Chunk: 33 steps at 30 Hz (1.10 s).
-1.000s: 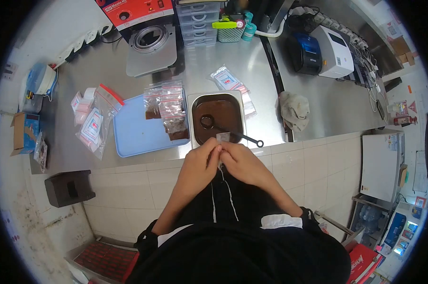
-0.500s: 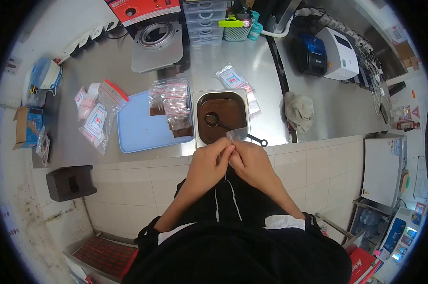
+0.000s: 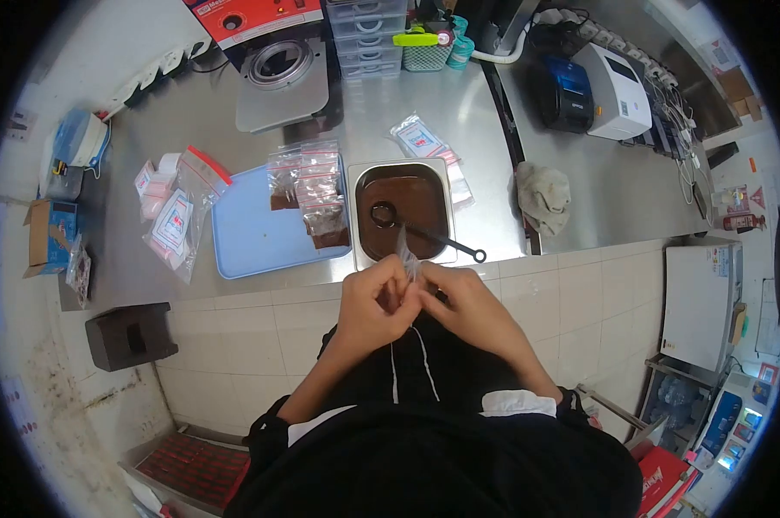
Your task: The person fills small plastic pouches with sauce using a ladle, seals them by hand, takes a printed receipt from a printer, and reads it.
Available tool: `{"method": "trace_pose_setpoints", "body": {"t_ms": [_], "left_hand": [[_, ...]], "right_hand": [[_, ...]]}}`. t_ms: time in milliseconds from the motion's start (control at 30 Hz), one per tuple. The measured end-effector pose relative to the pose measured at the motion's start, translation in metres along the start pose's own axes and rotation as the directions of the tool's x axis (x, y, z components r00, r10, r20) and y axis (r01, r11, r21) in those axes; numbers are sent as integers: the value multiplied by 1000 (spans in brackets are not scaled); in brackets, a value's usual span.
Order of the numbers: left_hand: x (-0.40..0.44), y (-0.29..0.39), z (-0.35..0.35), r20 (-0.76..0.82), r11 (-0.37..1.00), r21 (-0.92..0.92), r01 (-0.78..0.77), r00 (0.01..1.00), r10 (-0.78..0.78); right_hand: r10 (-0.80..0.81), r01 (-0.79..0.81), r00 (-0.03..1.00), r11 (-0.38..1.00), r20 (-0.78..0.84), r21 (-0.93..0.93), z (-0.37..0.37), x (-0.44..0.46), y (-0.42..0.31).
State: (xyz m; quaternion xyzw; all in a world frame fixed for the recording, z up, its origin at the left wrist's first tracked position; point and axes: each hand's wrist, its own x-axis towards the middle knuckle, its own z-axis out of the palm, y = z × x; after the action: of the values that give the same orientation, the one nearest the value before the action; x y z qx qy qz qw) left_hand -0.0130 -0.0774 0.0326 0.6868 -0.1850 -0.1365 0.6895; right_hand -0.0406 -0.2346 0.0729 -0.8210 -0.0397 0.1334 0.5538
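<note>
Between my two hands, just in front of the counter's edge, is a small clear plastic bag [image 3: 404, 244]. My left hand [image 3: 374, 298] pinches it from the left, fingers curled. Opposite, my right hand [image 3: 463, 302] pinches it with thumb and fingertips. Right beyond them stands a steel pan [image 3: 353, 207] holding brown liquid [image 3: 416, 192]. A dark ladle [image 3: 442, 239] rests in the pan, its ring-ended handle over the front right rim. Left of the pan, a blue tray [image 3: 252, 229] carries several zip bags [image 3: 319, 186], some with brown contents.
Printed zip bags [image 3: 420, 138] lie behind the pan, and a larger bag of packets [image 3: 176, 220] is left of the tray. A crumpled cloth [image 3: 543, 198] sits to the right. At the back are a red-fronted machine [image 3: 265, 43], drawers [image 3: 368, 39] and a printer [image 3: 614, 95].
The small bag has turned from lying toward the right to pointing up and away. My hands have shifted slightly apart at the wrists, still pinching the bag.
</note>
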Motion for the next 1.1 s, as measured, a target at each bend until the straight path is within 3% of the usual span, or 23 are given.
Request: {"method": "trace_pose_setpoints", "body": {"t_ms": [67, 100, 233, 300, 400, 533, 600, 633, 700, 733, 767, 800, 833, 900, 1033, 1100], "left_hand": [[-1, 5, 7, -38, 924, 382, -22, 999, 39], [-1, 4, 8, -35, 924, 381, -25, 999, 41], [-1, 2, 8, -193, 961, 272, 52, 981, 1], [3, 2, 7, -243, 983, 161, 85, 969, -44], [5, 13, 17, -211, 992, 82, 97, 974, -78], [4, -3, 15, -230, 985, 162, 68, 973, -29], [2, -2, 2, -188, 927, 344, 152, 978, -91], [3, 3, 0, -184, 926, 345, 152, 979, -93], [9, 15, -5, -178, 805, 593, -23, 971, 159], [13, 14, -8, -178, 805, 592, -22, 971, 158], [17, 14, -12, 4, 785, 553, -279, 943, 332], [18, 13, -15, 171, 720, 466, -515, 850, 497], [18, 14, -18, 171, 721, 466, -513, 851, 496], [18, 18, -20, 337, 820, 349, -454, 877, 342], [17, 16, -12, 225, 755, 492, -434, 901, 372], [14, 10, -11, 206, 749, 541, -383, 924, 324]], "right_hand": [[-61, 54, 996, 992, -66, -110, 4, -2, 7], [-133, 103, 984, 969, -122, -224, 4, -3, 10], [-134, 80, 962, 971, -236, -225, 6, -3, 5], [-237, 106, 856, 950, -459, -293, 14, 0, 7], [-329, 177, 844, 916, -423, -360, 26, 4, 16], [-361, 204, 837, 903, -410, -379, 24, 8, 23], [-384, 231, 812, 903, -439, -362, 16, 8, 24], [-381, 228, 812, 904, -443, -361, 13, 8, 20], [-50, 15, 854, 997, -518, -72, 5, 6, 6], [-49, 13, 854, 997, -518, -72, 3, 6, 9], [6, 76, 916, 979, -401, 188, 2, 7, 15], [25, 99, 963, 892, -267, 441, 3, 7, 19], [27, 97, 964, 892, -265, 441, 5, 8, 20], [46, 64, 987, 757, -151, 650, 9, 10, 20], [80, -10, 994, 752, -76, 659, 6, 8, 16], [112, -26, 986, 838, -126, 546, 10, 6, 14]]}}
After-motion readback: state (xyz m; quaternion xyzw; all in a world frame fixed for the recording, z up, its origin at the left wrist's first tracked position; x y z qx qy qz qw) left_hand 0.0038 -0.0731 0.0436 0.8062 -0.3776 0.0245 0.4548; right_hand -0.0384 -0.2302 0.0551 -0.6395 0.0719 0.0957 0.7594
